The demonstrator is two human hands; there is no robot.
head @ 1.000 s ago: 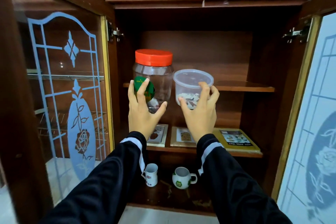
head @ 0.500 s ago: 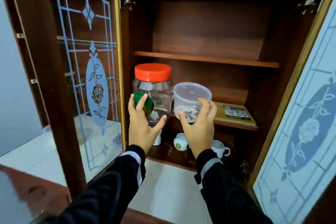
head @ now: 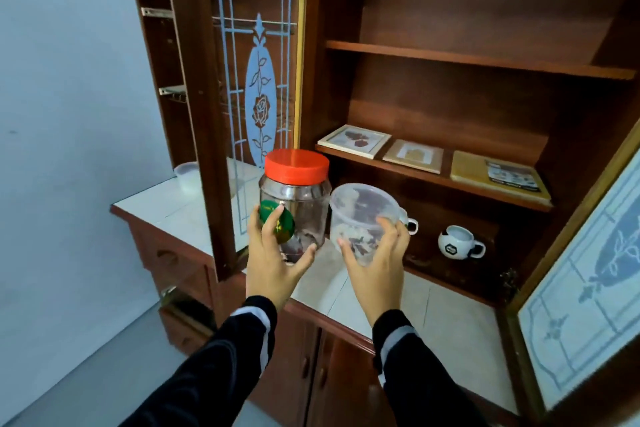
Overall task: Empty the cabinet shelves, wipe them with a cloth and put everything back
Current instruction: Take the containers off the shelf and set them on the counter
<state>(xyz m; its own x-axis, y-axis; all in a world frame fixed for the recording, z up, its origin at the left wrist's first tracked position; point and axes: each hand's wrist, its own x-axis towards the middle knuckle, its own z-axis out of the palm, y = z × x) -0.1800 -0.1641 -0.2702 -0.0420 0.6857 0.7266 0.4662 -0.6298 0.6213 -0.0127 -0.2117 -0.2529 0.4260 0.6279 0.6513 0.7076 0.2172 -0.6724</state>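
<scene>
The red-lidded jar was gripped by the left hand and the clear lidded tub by the right hand, both held above the bench, presumably so the top shelf could be wiped.

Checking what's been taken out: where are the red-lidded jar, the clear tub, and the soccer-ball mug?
red-lidded jar (head: 294, 215): head view, on its clear wall.
clear tub (head: 360, 215): head view, on its side wall.
soccer-ball mug (head: 455, 242): head view, on its round body.
</scene>
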